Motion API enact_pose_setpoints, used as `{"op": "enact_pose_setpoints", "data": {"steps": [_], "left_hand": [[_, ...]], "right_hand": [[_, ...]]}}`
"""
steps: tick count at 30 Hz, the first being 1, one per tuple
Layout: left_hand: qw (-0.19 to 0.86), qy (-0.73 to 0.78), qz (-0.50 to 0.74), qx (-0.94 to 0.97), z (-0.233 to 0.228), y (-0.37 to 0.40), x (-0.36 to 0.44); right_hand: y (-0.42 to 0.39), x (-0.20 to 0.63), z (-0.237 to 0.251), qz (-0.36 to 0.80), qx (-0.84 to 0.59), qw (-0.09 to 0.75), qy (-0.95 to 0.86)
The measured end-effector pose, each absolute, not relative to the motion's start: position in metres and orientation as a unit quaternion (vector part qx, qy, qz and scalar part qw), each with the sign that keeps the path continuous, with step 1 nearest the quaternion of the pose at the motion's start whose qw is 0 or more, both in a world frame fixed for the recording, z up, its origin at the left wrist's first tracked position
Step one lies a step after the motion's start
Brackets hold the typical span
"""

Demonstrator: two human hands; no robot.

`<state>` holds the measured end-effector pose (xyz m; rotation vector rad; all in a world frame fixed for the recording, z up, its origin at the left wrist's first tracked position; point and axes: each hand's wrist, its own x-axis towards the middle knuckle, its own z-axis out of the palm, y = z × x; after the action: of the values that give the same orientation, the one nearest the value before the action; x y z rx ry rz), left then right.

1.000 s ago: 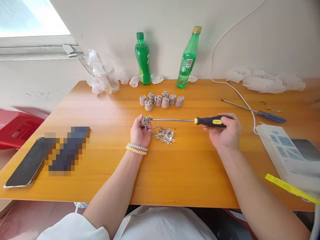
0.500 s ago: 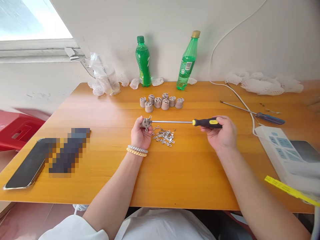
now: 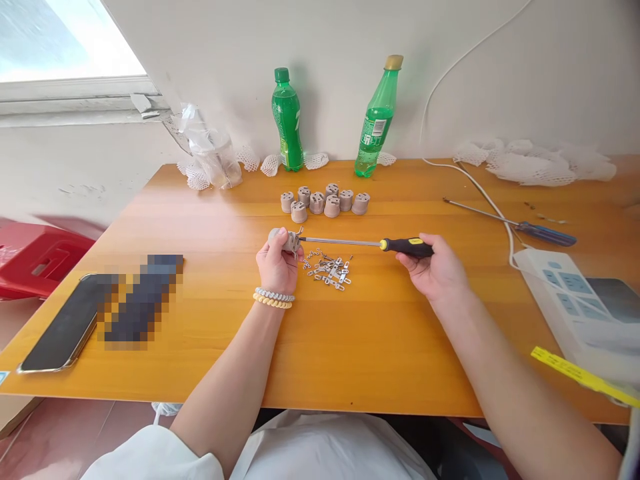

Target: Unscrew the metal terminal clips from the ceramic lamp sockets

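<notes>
Between the thumb and fingers of my left hand [image 3: 277,267] is a beige ceramic lamp socket [image 3: 281,239], lying on its side with metal tabs sticking out of its right end. My right hand [image 3: 435,267] is closed on the black and yellow handle of a long screwdriver [image 3: 345,242]. The shaft runs level to the left, and its tip meets the tabbed end of the socket; the exact contact is too small to make out. Just below the shaft lie loose metal terminal strips [image 3: 334,270] with small screws and nuts [image 3: 311,259].
Several similar ceramic sockets [image 3: 317,203] stand grouped behind my hands. Two green bottles [image 3: 289,127] are by the wall. A blue-handled screwdriver [image 3: 545,233], a white cable and a power strip [image 3: 555,293] lie at right. A phone [image 3: 63,323] rests at left.
My left hand has turned the socket so its tabbed end faces the right more. My right hand and the screwdriver have shifted slightly left, and the handle now sits a little differently in the fingers.
</notes>
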<state>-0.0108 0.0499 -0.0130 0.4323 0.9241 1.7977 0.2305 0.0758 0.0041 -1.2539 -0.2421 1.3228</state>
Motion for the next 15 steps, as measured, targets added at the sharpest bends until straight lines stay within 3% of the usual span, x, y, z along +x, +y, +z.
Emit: {"op": "enact_pose_setpoints", "data": {"steps": [5,9,15], "left_hand": [[0.445,0.422,0.753,0.239,-0.017,0.049,-0.012],[0.382,0.484,0.733,0.289,-0.021,0.049,-0.012],[0.418,0.497,0.717,0.252,-0.023,0.05,-0.01]], "right_hand": [[0.075,0.232,0.004,0.563,-0.543,0.611,-0.122],[0.067,0.233,0.008,0.505,-0.488,0.675,-0.224],[0.056,0.235,0.017,0.434,-0.415,0.717,-0.354]]}}
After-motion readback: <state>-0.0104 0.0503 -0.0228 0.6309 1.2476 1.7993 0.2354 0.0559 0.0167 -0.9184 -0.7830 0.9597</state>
